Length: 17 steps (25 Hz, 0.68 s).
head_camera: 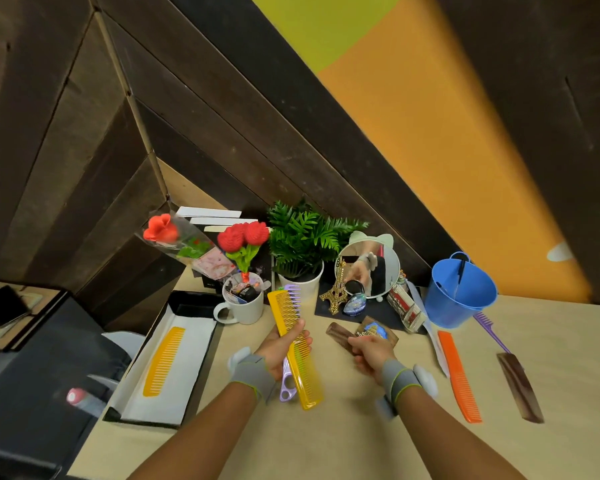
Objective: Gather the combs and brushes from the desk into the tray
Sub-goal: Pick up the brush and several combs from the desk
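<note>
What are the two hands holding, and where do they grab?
Left hand grips yellow comb and purple comb mid-length; right hand holds brown comb by one end.

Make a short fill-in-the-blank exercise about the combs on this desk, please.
1. The comb in the tray is ____ in colour.
2. The left hand holds a yellow comb and a ____ one.
3. The right hand grips a ____ comb.
4. The bucket is ____.

Missing words: orange; purple; brown; blue
</note>
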Tool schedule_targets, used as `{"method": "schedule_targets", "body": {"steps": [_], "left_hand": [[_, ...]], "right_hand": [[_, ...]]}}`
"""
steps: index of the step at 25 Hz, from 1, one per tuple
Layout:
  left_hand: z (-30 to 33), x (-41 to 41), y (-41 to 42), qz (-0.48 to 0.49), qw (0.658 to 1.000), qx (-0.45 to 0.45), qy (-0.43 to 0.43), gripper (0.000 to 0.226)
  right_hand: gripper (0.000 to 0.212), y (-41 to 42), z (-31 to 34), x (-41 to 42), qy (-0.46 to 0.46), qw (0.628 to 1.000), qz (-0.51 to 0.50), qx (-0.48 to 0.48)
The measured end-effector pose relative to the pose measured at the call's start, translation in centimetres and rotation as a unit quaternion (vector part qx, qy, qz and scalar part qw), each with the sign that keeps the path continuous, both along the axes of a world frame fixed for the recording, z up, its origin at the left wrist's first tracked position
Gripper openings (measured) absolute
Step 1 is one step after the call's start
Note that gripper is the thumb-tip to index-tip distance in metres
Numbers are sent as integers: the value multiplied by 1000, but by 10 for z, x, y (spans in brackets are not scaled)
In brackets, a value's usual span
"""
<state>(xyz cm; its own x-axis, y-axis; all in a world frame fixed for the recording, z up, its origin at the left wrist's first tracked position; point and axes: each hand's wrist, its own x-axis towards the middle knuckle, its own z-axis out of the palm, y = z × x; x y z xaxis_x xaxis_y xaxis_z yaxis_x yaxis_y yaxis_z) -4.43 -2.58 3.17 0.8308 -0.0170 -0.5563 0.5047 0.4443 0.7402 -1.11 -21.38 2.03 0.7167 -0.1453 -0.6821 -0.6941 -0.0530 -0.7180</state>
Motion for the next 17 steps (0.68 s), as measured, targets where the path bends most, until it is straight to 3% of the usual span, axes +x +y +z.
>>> {"method": "schedule_targets", "body": {"steps": [5, 13, 17], "left_hand": [[-4, 10, -10, 2, 1000, 6, 18, 11], [-7, 15, -15, -1, 998, 43, 49, 19], [-7, 13, -17, -4, 998, 45, 46, 20]], "right_hand": [[25, -13, -15, 9, -51, 965, 136, -216], [41, -18, -28, 5, -115, 919, 251, -281], [14, -20, -28, -1, -117, 913, 275, -279]]}}
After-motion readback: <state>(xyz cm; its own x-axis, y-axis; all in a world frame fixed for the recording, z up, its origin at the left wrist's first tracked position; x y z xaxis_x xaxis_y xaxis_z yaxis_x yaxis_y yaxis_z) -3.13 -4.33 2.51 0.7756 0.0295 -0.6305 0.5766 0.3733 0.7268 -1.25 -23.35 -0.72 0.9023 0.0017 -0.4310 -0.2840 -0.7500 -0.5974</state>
